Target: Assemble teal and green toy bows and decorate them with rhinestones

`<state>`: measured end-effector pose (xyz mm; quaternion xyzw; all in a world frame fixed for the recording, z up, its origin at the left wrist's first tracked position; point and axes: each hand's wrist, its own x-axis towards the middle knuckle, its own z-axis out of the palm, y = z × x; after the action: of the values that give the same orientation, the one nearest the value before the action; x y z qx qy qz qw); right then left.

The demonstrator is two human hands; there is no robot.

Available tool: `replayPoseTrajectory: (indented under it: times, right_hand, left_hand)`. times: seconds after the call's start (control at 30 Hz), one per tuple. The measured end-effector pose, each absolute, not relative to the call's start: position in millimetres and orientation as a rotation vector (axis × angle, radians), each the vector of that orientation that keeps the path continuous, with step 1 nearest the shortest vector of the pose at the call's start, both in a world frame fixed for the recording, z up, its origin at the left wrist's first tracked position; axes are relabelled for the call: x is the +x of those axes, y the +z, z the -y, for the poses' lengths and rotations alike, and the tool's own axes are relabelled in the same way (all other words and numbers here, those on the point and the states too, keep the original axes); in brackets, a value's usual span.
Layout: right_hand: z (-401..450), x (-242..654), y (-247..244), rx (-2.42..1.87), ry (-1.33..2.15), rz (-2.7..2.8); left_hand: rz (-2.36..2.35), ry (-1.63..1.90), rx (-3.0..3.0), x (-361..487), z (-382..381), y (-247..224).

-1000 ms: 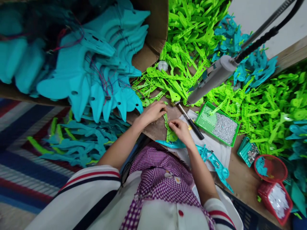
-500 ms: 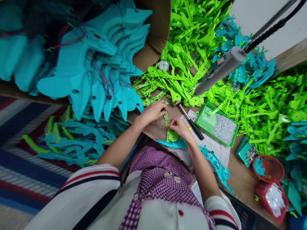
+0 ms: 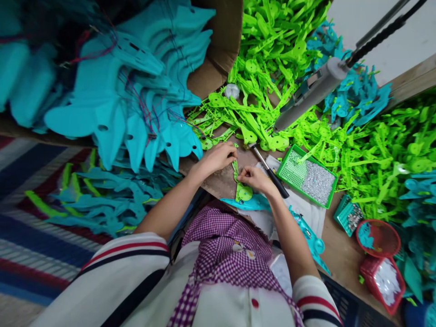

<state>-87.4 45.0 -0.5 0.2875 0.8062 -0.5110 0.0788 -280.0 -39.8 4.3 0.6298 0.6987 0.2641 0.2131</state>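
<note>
A flat bright-green plastic part (image 3: 244,193) with a round end lies at the table's front edge, its narrow end pointing up between my hands. My left hand (image 3: 220,156) is closed around that narrow end, with a bit of green showing at the fingertips. Pinched fingers of my right hand (image 3: 254,177) are just over the part's right side; whatever is in them is too small to make out. Under the round end lies a turquoise plastic piece (image 3: 250,204), partly covered by my right forearm. Beside my right hand rests a hammer (image 3: 271,172) with a black handle.
A green basket (image 3: 282,174) of small metal pieces stands right of the hammer. Beyond are a teal basket (image 3: 340,218), red containers (image 3: 383,236) and heaped green parts (image 3: 269,68). A carton (image 3: 221,54) of turquoise shells is at left. A grey lamp-like arm (image 3: 311,93) reaches in above.
My right hand has shifted very slightly left and up over the green part. My left hand keeps its place and grip. The view has tilted a little.
</note>
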Motion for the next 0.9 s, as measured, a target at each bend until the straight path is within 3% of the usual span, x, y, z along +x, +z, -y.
replayPoseTrajectory:
  times: [0.9]
  right_hand:
    - [-34,-100,36,0.954,-0.848,-2.483]
  left_hand:
    - [-1.978,0.620,1.771,-279,39,4]
